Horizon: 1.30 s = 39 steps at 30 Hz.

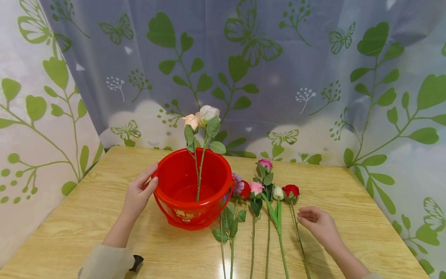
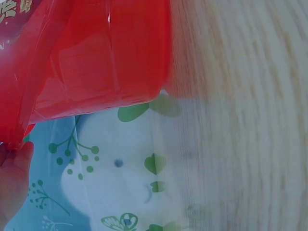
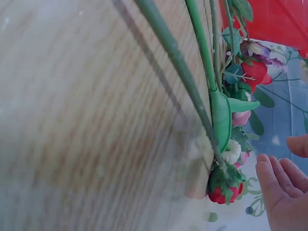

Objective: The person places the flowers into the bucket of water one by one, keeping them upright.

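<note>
Bucket [image 1: 177, 182] has room — beside two obstructing stems [image 1: 200, 176].

Head view looks down; close, sideways wrist views share the bucket [image 2: 115, 53].

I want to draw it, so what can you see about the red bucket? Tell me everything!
The bucket is round, shiny and red, like plastic, with a rim wider than its base. Gold writing decorates the front, and a red handle hangs down. It stands upright on the table. Inside are a peach flower and a white flower, heads above the rim. The left hand touches its rim. Other flowers lie close to its right.
</note>
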Each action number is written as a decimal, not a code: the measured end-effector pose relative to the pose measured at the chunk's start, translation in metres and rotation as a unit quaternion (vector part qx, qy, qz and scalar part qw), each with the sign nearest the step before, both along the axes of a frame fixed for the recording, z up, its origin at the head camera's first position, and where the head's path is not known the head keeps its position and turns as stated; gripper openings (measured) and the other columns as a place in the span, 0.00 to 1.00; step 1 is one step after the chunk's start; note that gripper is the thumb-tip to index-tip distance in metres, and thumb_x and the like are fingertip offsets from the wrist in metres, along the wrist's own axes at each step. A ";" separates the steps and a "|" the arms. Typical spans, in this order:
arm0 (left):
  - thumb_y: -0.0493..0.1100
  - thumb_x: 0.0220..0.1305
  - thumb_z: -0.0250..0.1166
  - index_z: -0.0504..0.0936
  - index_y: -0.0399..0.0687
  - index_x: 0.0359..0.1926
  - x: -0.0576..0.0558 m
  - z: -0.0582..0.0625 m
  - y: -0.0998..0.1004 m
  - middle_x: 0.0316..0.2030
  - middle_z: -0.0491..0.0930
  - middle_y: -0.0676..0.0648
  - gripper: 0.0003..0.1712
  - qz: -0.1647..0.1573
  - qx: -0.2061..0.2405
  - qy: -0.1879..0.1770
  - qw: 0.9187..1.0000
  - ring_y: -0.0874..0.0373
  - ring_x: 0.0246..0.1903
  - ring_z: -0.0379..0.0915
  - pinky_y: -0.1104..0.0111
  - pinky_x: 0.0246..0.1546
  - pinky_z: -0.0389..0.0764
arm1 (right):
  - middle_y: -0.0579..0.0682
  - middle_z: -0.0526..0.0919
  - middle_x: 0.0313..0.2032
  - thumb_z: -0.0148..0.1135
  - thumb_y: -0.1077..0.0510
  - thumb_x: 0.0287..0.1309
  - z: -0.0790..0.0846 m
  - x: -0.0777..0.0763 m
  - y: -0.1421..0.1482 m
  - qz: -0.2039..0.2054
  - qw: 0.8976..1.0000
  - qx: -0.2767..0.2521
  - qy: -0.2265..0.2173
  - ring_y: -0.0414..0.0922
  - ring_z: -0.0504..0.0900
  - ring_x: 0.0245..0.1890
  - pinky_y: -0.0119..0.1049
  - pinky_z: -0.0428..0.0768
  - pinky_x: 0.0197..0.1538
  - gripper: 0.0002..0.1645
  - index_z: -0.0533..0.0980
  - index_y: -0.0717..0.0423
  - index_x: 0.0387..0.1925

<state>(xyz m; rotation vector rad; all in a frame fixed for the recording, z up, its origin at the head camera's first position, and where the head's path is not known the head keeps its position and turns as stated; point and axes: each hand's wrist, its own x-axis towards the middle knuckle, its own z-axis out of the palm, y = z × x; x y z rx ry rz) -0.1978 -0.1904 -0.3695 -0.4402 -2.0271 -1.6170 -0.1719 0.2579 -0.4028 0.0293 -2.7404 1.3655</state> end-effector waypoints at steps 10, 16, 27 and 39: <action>0.24 0.57 0.52 0.67 0.20 0.51 0.001 0.001 0.000 0.53 0.64 0.27 0.19 -0.002 -0.001 0.002 1.000 0.76 0.49 0.63 0.82 0.42 0.69 | 0.60 0.80 0.35 0.59 0.66 0.51 -0.010 -0.006 0.004 0.005 0.999 0.002 -0.037 0.51 0.78 0.37 0.32 0.78 0.36 0.17 0.72 0.75 0.42; 0.24 0.57 0.52 0.67 0.20 0.51 0.001 0.001 0.000 0.53 0.64 0.27 0.19 -0.002 -0.001 0.002 1.000 0.76 0.49 0.63 0.82 0.42 0.69 | 0.59 0.79 0.34 0.60 0.66 0.50 -0.015 -0.008 0.007 0.008 0.998 -0.001 -0.058 0.50 0.77 0.36 0.33 0.77 0.34 0.18 0.71 0.77 0.42; 0.24 0.57 0.53 0.67 0.20 0.51 0.000 0.000 -0.001 0.53 0.64 0.27 0.19 -0.001 -0.002 0.001 1.000 0.76 0.49 0.63 0.81 0.42 0.69 | 0.57 0.78 0.34 0.59 0.66 0.50 -0.017 -0.007 0.009 -0.014 0.995 -0.038 -0.088 0.46 0.76 0.33 0.33 0.78 0.32 0.22 0.69 0.78 0.44; 0.26 0.58 0.53 0.67 0.21 0.52 0.001 0.001 -0.001 0.54 0.64 0.28 0.20 0.001 -0.010 -0.006 1.000 0.77 0.49 0.63 0.81 0.41 0.69 | 0.58 0.76 0.35 0.57 0.65 0.51 -0.028 -0.009 0.013 0.006 0.985 -0.076 -0.156 0.47 0.78 0.32 0.39 0.80 0.33 0.25 0.65 0.80 0.47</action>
